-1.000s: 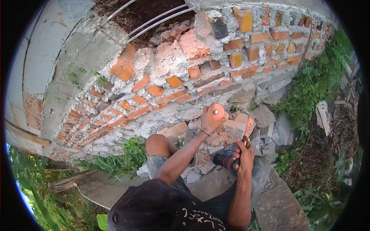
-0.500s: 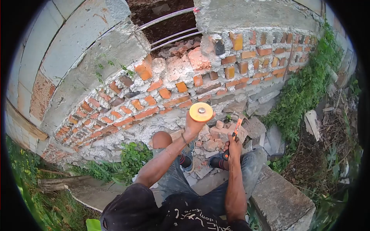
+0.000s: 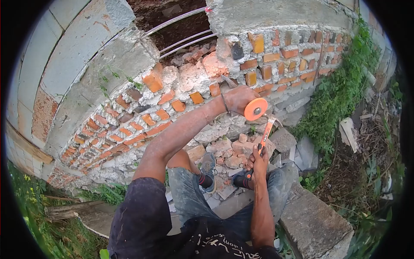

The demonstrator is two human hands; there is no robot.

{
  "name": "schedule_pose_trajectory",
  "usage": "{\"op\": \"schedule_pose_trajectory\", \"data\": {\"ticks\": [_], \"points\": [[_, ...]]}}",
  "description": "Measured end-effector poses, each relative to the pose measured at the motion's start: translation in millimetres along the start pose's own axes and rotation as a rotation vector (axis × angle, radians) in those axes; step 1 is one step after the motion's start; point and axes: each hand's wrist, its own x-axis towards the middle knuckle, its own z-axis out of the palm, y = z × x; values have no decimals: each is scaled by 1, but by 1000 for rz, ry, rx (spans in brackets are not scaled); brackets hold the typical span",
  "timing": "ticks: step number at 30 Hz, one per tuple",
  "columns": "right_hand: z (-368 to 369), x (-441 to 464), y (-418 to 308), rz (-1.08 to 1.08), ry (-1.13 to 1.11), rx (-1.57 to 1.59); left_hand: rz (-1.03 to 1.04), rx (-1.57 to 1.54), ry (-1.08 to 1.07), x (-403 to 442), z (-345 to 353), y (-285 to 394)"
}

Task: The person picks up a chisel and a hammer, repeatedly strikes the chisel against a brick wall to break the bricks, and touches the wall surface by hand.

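Note:
My left hand is wrapped round a chisel with a round orange hand guard. The chisel's tip points up and left toward the broken edge of the brick wall; whether it touches the masonry I cannot tell. Lower and to the right, my right hand grips the black-and-orange handle of a hammer. Its metal head is uppermost, just below the chisel guard.
Over the broken part of the wall is an opening crossed by metal bars. Brick rubble lies round my shoes. A concrete slab rests at the right, and green vines hang along the wall.
My left hand has swung forward and right toward the wall, turning the chisel so its tip faces the bricks. My right hand stays low with the hammer, its head now tilted toward the guard.

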Motion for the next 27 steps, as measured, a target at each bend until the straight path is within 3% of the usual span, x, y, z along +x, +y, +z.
{"op": "schedule_pose_trajectory", "data": {"ticks": [7, 10, 12, 15, 18, 20, 25, 27], "points": [[6, -4, -4, -110, 99, -34, 121, -45, -200, 11, 2, -18], [10, -12, -7, -246, 109, -168, 93, -78, -282, 12, -7, -20], [14, -20, -13, -476, 91, -272, 141, -86, -261, 9, -11, -18], [15, -27, -20, -559, -10, -259, 194, -106, -234, 11, -11, -20], [15, -25, -25, -487, -76, -202, 160, -103, -272, 8, -9, -22], [14, -28, -27, -530, 11, -218, 140, -82, -315, 11, -9, -20], [32, -52, -54, -759, 141, -194, 27, 9, 198, 1, -2, -11], [34, -56, -57, -800, 58, -236, 43, 2, 251, 1, 1, -10]]}}
